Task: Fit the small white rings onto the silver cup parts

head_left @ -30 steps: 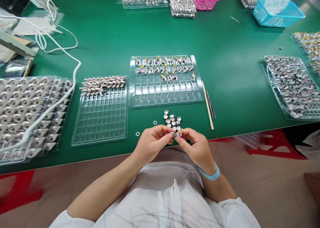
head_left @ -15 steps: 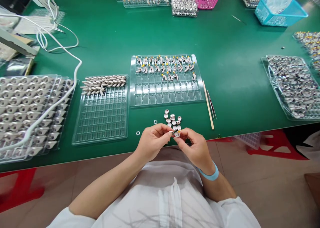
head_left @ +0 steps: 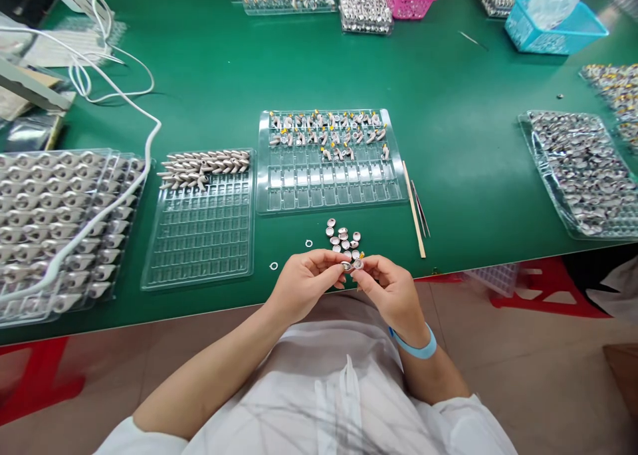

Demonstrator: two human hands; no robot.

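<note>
My left hand [head_left: 306,279] pinches a small round metal cap [head_left: 345,266] between thumb and fingers. Close beside it, my right hand [head_left: 389,289] grips a small round metal part with a yellow tab [head_left: 358,264]. The two pieces are side by side at the table's front edge; whether they touch, I cannot tell. Just beyond my fingers lies a loose group of round metal caps [head_left: 343,236]. Two thin rings, one nearer [head_left: 274,266] and one farther [head_left: 309,243], lie left of the caps.
A clear tray [head_left: 333,176] holds curved parts with yellow tabs. Left of it, another tray [head_left: 199,236] carries metal pieces, beside stacked trays [head_left: 54,229] crossed by a white cable [head_left: 152,143]. A wooden stick [head_left: 414,209] and tweezers [head_left: 420,208] lie right. Farther right is a full tray [head_left: 583,169].
The round part with the yellow tab in my right hand has turned, its round face now showing more. My left hand keeps its pinch on the cap. The view has shifted slightly.
</note>
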